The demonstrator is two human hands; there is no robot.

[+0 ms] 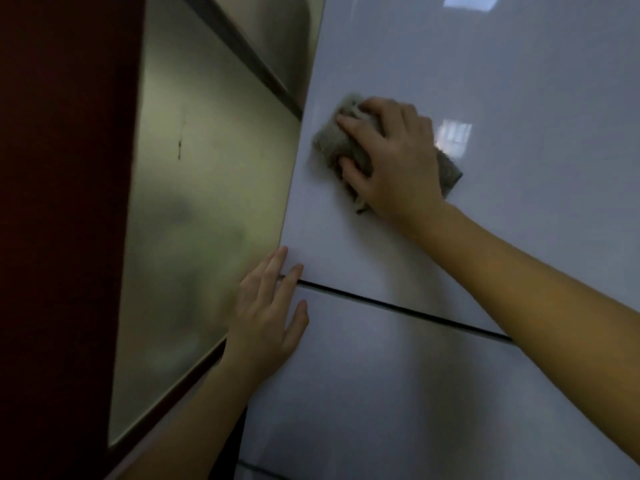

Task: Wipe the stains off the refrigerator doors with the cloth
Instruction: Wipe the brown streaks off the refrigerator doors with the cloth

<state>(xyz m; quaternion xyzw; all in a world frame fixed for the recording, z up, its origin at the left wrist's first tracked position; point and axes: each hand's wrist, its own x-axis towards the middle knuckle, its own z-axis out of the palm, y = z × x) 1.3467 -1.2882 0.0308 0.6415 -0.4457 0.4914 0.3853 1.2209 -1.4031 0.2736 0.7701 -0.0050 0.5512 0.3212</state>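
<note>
A glossy pale grey refrigerator fills the right of the view. Its upper door [502, 81] meets the lower door [398, 393] at a dark seam. My right hand [391, 157] presses a grey cloth [334, 142] flat against the upper door near its left edge; part of the cloth sticks out behind the wrist. My left hand [268, 306] lies flat, fingers spread, on the refrigerator's left edge across the seam, holding nothing. No stains are plain to see in the dim light.
To the left stands a frosted glass panel [207, 220] in a dark red frame [62, 220], close against the refrigerator's side. A metal strip [249, 53] crosses the panel near the top. Window reflections shine on the upper door.
</note>
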